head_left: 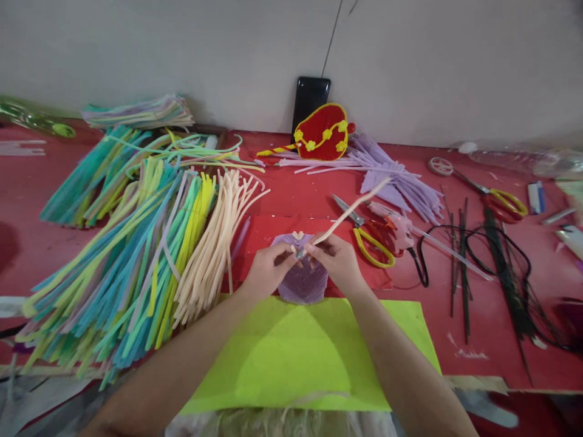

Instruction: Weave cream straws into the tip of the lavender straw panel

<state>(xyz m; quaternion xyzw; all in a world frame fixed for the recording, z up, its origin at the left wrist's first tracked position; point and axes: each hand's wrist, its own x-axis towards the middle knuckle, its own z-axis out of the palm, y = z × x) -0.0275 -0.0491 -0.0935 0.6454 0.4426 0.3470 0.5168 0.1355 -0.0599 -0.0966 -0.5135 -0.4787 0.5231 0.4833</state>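
Observation:
A purple heart-shaped piece made of pipe cleaners (304, 280) lies on the red table, partly over a lime green sheet (300, 358). My left hand (269, 267) pinches its top edge. My right hand (336, 260) is closed on a cream pipe cleaner (353, 209) that slants up to the right. The fingertips of both hands meet at the top middle of the purple piece, where a small cream bit shows.
A big pile of coloured pipe cleaners (136, 243) fills the left. Yellow-handled scissors (371, 240) and a pink glue gun (398, 226) lie right of my hands. Purple pipe cleaners (401, 179), a red heart piece (324, 133), a phone (310, 97), dark wires (496, 261) and other scissors (501, 197) sit beyond.

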